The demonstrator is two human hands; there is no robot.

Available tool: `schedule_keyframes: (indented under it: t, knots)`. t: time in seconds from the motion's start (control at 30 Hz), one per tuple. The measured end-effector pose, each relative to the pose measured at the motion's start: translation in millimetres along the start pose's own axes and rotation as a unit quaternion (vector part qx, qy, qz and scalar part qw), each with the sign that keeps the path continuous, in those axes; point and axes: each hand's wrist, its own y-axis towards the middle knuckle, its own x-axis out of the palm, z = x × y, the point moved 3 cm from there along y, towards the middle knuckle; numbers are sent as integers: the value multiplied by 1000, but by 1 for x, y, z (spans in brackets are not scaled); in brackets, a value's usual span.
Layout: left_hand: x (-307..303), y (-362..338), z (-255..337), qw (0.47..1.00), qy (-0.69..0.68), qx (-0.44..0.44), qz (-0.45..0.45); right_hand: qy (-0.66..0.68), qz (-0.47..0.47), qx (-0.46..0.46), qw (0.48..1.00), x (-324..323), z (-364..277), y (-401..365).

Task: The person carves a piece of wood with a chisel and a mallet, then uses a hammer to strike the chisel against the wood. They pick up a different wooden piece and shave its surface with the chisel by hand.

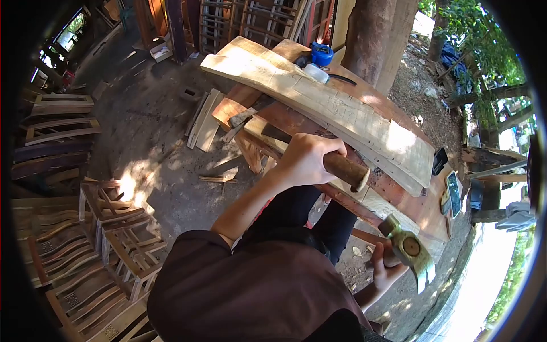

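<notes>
My left hand is closed around a chisel by its thick wooden handle. The handle's worn butt end points toward the lower right, while its blade is hidden behind my hand. Below it lies a narrow wooden piece along the near side of the bench. At the lower right, my right hand grips a claw hammer close under its head, apart from the chisel. A wide pale plank with pencil-like marks rests across the reddish wooden bench.
On the bench are a blue tape measure, a white container, a phone and a wood scrap. Boards lean at its left side. Chair frames crowd the lower left; a tree trunk stands behind.
</notes>
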Motion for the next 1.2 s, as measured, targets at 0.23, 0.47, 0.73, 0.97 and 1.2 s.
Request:
schedule_keyframes:
  t: [0.23, 0.47, 0.73, 0.97, 1.2]
  knots:
    - [55, -9, 29, 1000, -13, 15, -9, 1, 60, -10, 998, -26, 1, -2]
    - [61, -1, 28, 1000, -3, 31, 1, -14, 156, 44, 987, -73, -22, 0]
    - [51, 0, 31, 999, -11, 35, 16, 199, 34, 198, 959, -7, -13, -7]
    - [35, 1, 36, 997, -71, 14, -2, -15, -113, 213, 970, 3, 0, -1]
    - [25, 4, 37, 993, -119, 1, 16, 97, 28, -40, 994, -13, -12, 16]
